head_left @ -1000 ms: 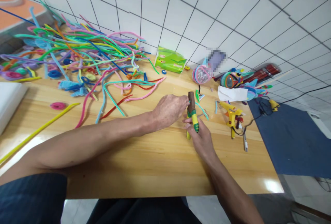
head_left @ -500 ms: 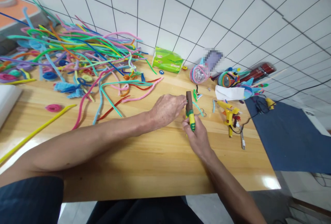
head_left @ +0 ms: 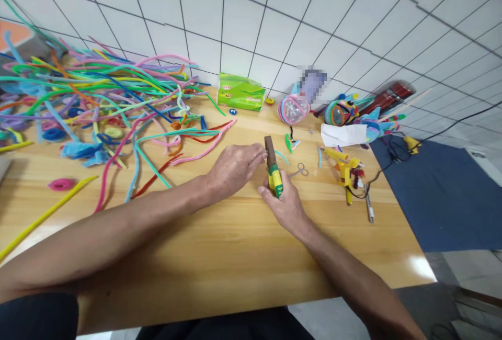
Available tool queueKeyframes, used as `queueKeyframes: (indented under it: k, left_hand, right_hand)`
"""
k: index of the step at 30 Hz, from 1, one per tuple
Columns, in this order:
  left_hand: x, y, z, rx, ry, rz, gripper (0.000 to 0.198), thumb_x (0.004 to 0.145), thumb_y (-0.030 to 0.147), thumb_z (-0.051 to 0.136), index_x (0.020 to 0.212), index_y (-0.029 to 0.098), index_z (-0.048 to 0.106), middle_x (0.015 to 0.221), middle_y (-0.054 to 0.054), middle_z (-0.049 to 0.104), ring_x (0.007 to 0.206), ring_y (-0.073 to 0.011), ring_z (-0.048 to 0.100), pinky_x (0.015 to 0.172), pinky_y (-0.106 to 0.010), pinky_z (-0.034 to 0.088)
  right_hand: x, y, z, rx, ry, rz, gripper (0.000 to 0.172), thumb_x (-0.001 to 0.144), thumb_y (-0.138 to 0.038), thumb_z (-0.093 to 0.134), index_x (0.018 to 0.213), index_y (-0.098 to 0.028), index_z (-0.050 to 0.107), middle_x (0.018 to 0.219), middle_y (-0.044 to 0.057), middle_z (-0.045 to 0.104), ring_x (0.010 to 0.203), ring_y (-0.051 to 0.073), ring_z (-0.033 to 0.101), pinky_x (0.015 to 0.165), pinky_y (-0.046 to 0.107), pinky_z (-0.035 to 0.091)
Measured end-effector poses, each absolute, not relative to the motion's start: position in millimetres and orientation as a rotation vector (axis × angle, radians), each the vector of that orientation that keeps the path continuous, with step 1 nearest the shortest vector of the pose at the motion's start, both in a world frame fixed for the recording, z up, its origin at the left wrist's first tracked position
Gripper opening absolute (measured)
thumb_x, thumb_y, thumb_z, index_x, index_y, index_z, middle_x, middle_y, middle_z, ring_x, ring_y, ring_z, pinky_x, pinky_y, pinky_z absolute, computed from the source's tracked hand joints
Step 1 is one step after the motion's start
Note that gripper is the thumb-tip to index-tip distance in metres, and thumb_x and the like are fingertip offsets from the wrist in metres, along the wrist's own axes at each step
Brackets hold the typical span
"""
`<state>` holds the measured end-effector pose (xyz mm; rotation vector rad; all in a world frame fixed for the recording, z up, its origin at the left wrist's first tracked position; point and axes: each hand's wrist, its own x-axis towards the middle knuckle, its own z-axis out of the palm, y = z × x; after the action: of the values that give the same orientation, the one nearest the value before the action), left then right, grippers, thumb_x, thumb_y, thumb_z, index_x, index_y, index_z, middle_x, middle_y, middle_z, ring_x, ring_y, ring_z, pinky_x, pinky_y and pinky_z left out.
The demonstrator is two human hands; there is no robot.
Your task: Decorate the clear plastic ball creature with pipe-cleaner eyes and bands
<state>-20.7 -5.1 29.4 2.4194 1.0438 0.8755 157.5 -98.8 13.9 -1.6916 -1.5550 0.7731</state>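
My right hand (head_left: pixel 286 201) is wrapped round the yellow-and-green handles of a pair of pliers (head_left: pixel 271 153), whose brown jaws point away from me. Close against the left side of the jaws, my left hand (head_left: pixel 237 168) has its fingers pinched together. A tiny teal bit shows between those fingertips and the jaws; what exactly they hold is mostly hidden. Just right of the jaws a short teal pipe cleaner piece (head_left: pixel 282 156) shows. Small scissors (head_left: pixel 301 169) lie on the table beyond my right hand.
Colourful pipe cleaners (head_left: pixel 117 81) are heaped at the back left. A green tissue pack (head_left: pixel 241 93) stands by the tiled wall. On the right lie a yellow glue gun (head_left: pixel 344 166) with a black cord, a pen (head_left: pixel 369 208) and white paper (head_left: pixel 343 134). A yellow pipe cleaner (head_left: pixel 49 216) lies front left.
The view has shifted slightly, so most things sit further left. Both hands keep their grips, with the pliers still at the left fingertips. More of the scissors shows.
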Motion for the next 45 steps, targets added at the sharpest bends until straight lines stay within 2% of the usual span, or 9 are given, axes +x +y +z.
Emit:
queueKeyframes:
  k: [4,9,17,25,29,32,35,40,45]
  left_hand:
    - [-23,-7,28,2.445,1.018,0.945,0.029,0.112,0.026,0.049,0.096,0.018,0.072,0.085,-0.003,0.082,0.075,-0.0147,0.078,0.069,-0.023,0.052]
    - [-26,-11,34,2.498,1.069,0.957,0.028,0.111,0.028,0.05,0.098,0.02,0.074,0.086,-0.004,0.082,0.075,-0.0157,0.077,0.07,-0.024,0.053]
    - [-22,-3,31,2.504,1.072,0.897,0.025,0.11,0.023,0.051,0.097,0.019,0.072,0.083,-0.003,0.082,0.074,-0.0173,0.08,0.068,-0.024,0.053]
    - [-24,-6,28,2.546,1.054,0.924,0.024,0.109,0.021,0.05,0.097,0.018,0.071,0.081,-0.004,0.08,0.074,-0.0174,0.078,0.068,-0.024,0.053]
    - [-24,-3,27,2.518,1.037,0.959,0.024,0.11,0.023,0.051,0.096,0.019,0.071,0.078,-0.004,0.078,0.071,-0.0177,0.076,0.065,-0.025,0.051]
    - [-24,1,24,2.47,1.058,0.914,0.025,0.11,0.026,0.051,0.095,0.019,0.07,0.078,-0.004,0.078,0.069,-0.0189,0.077,0.064,-0.027,0.05]
    - [-24,3,22,2.418,1.095,0.854,0.024,0.108,0.027,0.052,0.095,0.02,0.071,0.079,-0.004,0.08,0.069,-0.0198,0.077,0.065,-0.028,0.051]
    - [-22,2,27,2.333,1.121,0.843,0.021,0.106,0.025,0.055,0.093,0.021,0.072,0.079,-0.004,0.08,0.068,-0.0194,0.075,0.07,-0.029,0.053]
    - [-35,22,49,2.241,1.248,0.984,0.023,0.104,0.024,0.06,0.087,0.019,0.074,0.082,-0.005,0.082,0.065,-0.0173,0.07,0.068,-0.029,0.048]
  right_hand:
    - [159,-99,7,-1.672,-1.548,0.831,0.025,0.087,-0.043,0.063,0.105,-0.027,0.058,0.085,0.0,0.073,0.07,0.02,0.065,0.066,0.032,0.052]
    - [161,-99,0,-1.661,-1.591,0.755,0.024,0.092,-0.037,0.058,0.113,-0.027,0.061,0.094,0.004,0.074,0.08,0.023,0.069,0.075,0.035,0.055]
    - [167,-93,-2,-1.676,-1.694,0.637,0.023,0.089,-0.029,0.053,0.11,-0.025,0.062,0.093,0.006,0.073,0.085,0.026,0.069,0.084,0.04,0.056]
    - [164,-94,-8,-1.667,-1.666,0.649,0.03,0.091,-0.028,0.053,0.119,-0.024,0.062,0.095,0.005,0.073,0.084,0.024,0.069,0.078,0.035,0.056]
    - [169,-94,-5,-1.654,-1.756,0.571,0.027,0.09,-0.022,0.053,0.115,-0.024,0.064,0.094,0.005,0.073,0.085,0.023,0.069,0.08,0.034,0.055]
    - [173,-93,1,-1.689,-1.87,0.406,0.017,0.092,-0.024,0.055,0.106,-0.024,0.066,0.1,0.008,0.073,0.091,0.024,0.069,0.083,0.034,0.055]
    - [173,-93,11,-1.81,-1.946,0.351,0.016,0.098,-0.029,0.052,0.1,-0.023,0.067,0.092,0.008,0.073,0.084,0.024,0.069,0.077,0.033,0.051]
    - [176,-106,39,-1.967,-1.967,0.451,0.026,0.101,-0.033,0.049,0.109,-0.022,0.071,0.09,0.009,0.079,0.078,0.024,0.07,0.071,0.033,0.043]
    - [190,-105,58,-1.852,-1.791,0.804,0.024,0.092,-0.044,0.056,0.082,-0.024,0.067,0.074,0.002,0.07,0.069,0.02,0.062,0.066,0.031,0.041]
